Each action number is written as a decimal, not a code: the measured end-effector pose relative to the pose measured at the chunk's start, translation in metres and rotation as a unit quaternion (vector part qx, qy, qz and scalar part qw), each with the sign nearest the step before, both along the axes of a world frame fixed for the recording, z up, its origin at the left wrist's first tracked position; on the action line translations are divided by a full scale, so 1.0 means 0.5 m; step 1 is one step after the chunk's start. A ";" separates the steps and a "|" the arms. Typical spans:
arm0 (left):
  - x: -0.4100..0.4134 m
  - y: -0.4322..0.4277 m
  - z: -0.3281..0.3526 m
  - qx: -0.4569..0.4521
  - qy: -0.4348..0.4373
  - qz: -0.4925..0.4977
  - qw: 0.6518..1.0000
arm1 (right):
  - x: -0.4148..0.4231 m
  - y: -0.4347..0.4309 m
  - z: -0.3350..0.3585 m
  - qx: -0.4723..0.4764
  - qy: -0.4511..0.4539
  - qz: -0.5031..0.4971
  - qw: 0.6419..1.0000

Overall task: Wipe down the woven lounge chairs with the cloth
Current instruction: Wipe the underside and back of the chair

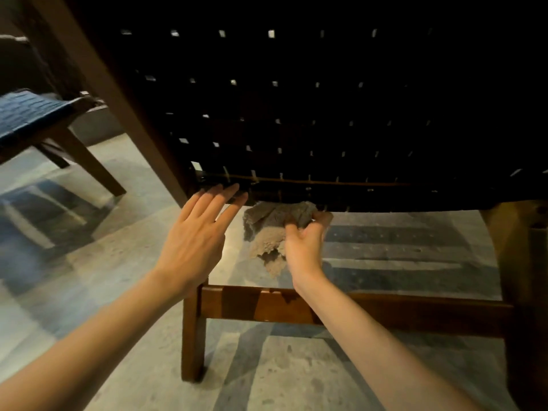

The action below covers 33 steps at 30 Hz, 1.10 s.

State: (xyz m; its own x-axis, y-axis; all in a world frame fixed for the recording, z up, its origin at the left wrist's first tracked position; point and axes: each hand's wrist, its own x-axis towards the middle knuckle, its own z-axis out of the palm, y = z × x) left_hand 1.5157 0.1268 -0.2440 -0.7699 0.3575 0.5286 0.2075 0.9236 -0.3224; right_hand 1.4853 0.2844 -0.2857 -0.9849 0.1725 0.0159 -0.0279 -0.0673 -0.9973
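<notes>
A lounge chair with dark woven straps (326,114) and a brown wooden frame fills the upper view, seen from behind and low down. My right hand (305,241) grips a bunched beige-grey cloth (272,229) and holds it up against the lower edge of the woven back. My left hand (198,232) is open, fingers straight, its fingertips touching the bottom left of the weave beside the slanted wooden side rail (118,93).
A wooden crossbar (400,312) and rear leg (192,336) stand below my hands. A second chair with a blue woven seat (26,114) is at the left. Another wooden leg (522,262) rises at the right. The floor is grey concrete (118,262).
</notes>
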 end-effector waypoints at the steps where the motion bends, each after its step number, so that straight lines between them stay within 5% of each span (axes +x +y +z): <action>1: 0.004 -0.010 -0.001 0.000 0.004 0.006 1.000 | -0.003 -0.020 0.000 0.013 0.005 0.007 1.000; 15: 0.043 -0.131 -0.061 0.118 -0.025 0.096 0.988 | -0.048 -0.241 -0.005 0.104 0.031 0.095 0.990; 24: 0.024 -0.143 -0.093 0.212 -0.054 0.060 0.974 | -0.070 -0.208 -0.062 0.324 0.053 0.187 0.926; 26: 0.024 -0.147 -0.097 0.248 -0.045 0.060 0.966 | -0.056 -0.170 -0.077 0.353 0.056 0.211 0.910; 29: 0.022 -0.139 -0.094 0.306 -0.018 0.077 0.949 | -0.027 -0.127 -0.050 0.295 0.103 0.189 0.931; 33: 0.031 -0.111 -0.041 0.462 -0.029 0.054 0.885 | 0.002 -0.088 0.050 0.263 0.226 0.180 0.920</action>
